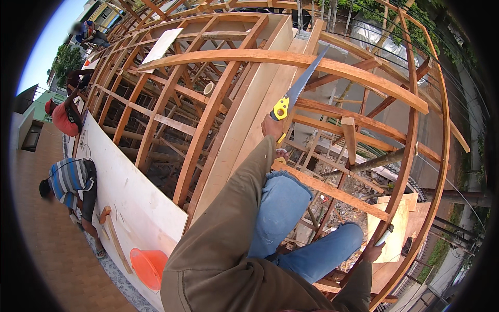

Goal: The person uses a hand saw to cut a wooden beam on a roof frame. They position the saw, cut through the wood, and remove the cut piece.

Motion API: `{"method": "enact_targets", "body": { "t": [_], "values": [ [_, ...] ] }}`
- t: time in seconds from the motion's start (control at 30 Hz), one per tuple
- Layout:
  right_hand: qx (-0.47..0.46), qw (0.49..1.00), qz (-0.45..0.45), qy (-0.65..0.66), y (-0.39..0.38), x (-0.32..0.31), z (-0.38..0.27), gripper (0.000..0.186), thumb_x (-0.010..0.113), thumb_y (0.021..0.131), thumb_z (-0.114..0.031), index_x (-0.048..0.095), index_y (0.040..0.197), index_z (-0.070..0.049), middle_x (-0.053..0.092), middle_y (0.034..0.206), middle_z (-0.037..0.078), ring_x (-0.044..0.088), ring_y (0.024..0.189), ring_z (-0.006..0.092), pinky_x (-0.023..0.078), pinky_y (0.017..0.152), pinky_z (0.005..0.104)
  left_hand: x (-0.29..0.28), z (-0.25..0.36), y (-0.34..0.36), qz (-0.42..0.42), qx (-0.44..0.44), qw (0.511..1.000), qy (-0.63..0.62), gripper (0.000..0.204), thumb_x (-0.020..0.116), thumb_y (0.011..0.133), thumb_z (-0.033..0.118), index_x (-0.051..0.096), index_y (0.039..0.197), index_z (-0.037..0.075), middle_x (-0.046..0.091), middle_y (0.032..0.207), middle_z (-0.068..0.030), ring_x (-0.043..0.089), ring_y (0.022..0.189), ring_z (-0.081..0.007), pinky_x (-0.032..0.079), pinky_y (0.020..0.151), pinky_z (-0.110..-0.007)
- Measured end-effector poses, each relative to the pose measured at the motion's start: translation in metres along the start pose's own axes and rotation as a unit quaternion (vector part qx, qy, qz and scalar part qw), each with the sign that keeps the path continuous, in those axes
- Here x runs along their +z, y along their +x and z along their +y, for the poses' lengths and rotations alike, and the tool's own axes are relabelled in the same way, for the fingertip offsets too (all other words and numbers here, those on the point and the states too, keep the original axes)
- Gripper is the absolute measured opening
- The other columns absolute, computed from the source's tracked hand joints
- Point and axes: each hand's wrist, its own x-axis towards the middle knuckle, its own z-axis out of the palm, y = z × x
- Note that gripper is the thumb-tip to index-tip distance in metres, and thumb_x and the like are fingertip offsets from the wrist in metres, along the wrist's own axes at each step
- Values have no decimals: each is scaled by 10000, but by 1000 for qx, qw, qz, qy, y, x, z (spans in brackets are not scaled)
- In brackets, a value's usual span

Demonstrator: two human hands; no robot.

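Left hand (pixel 271 126) grips a yellow-handled saw (pixel 294 93), right hand (pixel 372 252) a pale tool (pixel 383 237) — both hands closed.

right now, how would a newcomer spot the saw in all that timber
Find the long wooden beam crossing the upper middle of the view. Just below it, the left hand grips the handsaw, whose blade overlaps the beam. Its black-marked yellow handle and blue-grey blade set it apart from the brown timbers.
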Motion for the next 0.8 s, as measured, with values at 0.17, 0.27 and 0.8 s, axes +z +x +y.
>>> {"method": "enact_targets", "body": {
  "t": [0.17, 0.27, 0.8],
  "values": [
    [-12, 1000, 16, -14, -3, -3, 3, 641, 705, 899, -328, 450, 1400, -22, 698, 1034, 292, 678, 941, 487, 522, 806, 558, -1, 6, -9, -18, -25, 999, 33, 501, 835, 769, 356, 668, 1079, 1, 715, 1066, -236, 680, 1044, -399, 522, 907, -477],
    [-27, 999, 10, 29, -3, -1, 11, 614, 708, 897, -335, 463, 1366, -24, 700, 1024, 289, 683, 925, 482, 526, 782, 550, 9, -9, -3, -8, 11, 999, 34, 589, 834, 755, 386, 607, 1142, 3, 700, 1102, -246, 667, 1081, -403, 512, 924, -481],
    [24, 999, -15, 19, -3, -11, -15, 546, 696, 896, -309, 501, 1317, -20, 698, 1019, 291, 669, 944, 495, 513, 800, 543, 0, -35, 23, -182, -31, 975, -123, 433, 827, 813, 196, 660, 1167, 12, 721, 1028, -67, 683, 892, -170, 544, 793, -331]
  ]
}}
